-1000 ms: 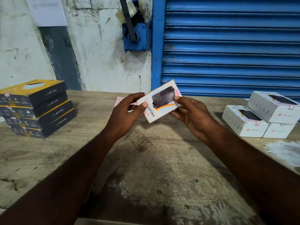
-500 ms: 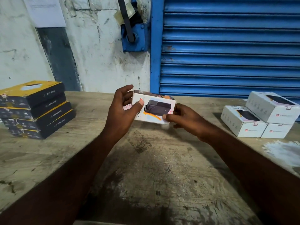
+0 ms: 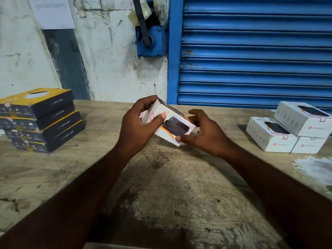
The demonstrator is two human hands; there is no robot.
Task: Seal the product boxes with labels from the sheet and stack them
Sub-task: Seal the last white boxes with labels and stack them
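Box (image 3: 172, 125) gripped by left fingers (image 3: 159, 118), right fingers (image 3: 185, 140) pinching its lower corner; three labelled boxes (image 3: 294, 123) sit stacked at 3 o'clock, this one apparently pending.

Bare table (image 3: 161, 203) wood is lying open across the near middle, giving passage between the forearms; a stack of black-and-yellow boxes (image 3: 41, 121) is blocking the left side; three white boxes (image 3: 287, 121) are occupying the right edge; left hand (image 3: 138, 130) and right hand (image 3: 206, 135), gripping the held box (image 3: 170, 123), are filling the centre; wall (image 3: 107, 69) and shutter (image 3: 251, 51) are closing off the far side.
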